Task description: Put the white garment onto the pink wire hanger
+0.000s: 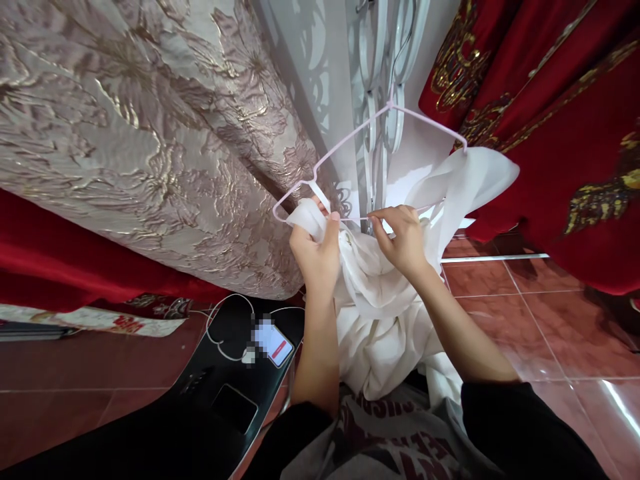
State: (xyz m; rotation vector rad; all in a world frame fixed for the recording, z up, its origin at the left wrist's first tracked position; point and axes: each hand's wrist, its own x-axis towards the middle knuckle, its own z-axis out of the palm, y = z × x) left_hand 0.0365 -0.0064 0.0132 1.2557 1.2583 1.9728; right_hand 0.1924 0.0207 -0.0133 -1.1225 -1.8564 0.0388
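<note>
White fabric [370, 280] drapes on the pink hanger [391, 105] at one o'clock; your left hand's [317, 253] grip clasps cloth, fingers partly hidden, while your right [403, 240] pinches the bar. Your shirt's [395, 433] lettering, five o'clock, creases illegibly; the phone's [273, 343] screen, seven o'clock, is partly blurred.

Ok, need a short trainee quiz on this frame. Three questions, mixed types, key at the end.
1. Pick one. What colour is the hanger?
A) black
B) pale pink
C) green

2. True or false: the phone with the lit screen lies on the floor.

3. Short answer: what does the left hand grip, and what does the right hand pinch?

Key:
1. B
2. False; it lies on the black surface.
3. Left: white fabric at the hanger. Right: the hanger's lower bar.
</note>
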